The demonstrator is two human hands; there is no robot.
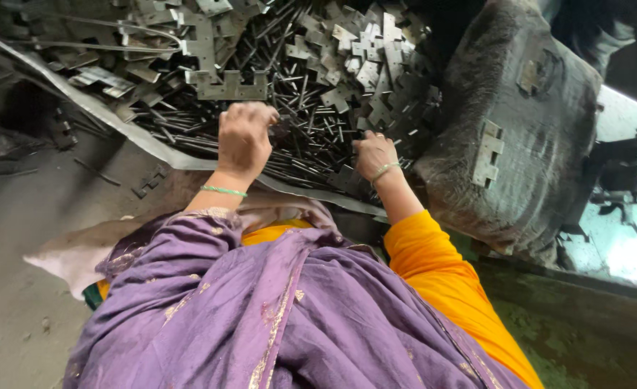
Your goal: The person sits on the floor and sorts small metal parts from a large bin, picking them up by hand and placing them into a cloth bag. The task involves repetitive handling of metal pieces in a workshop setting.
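1. Across the top of the view, a heap of dark metal rods [311,108] and pale stamped brackets [372,72] spreads over a bent sheet-metal tray [117,122]. The rods are too many and too tangled to count; the brackets likewise run to dozens.

2. To the right stands one large grimy machine block [527,122], with two notched plates [488,155] lying on its face, one low and one higher up.

3. One long comb-shaped bracket [232,88] lies on top of the pile, just above the left hand.

4. Two hands are at work. The left hand [243,140] is curled into a loose fist over the rods, knuckles up; it seems closed on some rods, though what lies inside the fist is hidden. The right hand [375,155] rests flat-fingered on the rods near the tray's front edge, fingers spread narrowly; I cannot tell whether it grips anything.

5. As a judgement: picking here goes best by drawing rods out lengthwise, along their lie, rather than lifting across the tangle, keeping fingertips clear of the brackets' cut edges, and steadying the heap with the resting hand so it does not slide.

6. Two thin bangles show, a green one [223,191] on the left wrist and a pale one [385,170] on the right.
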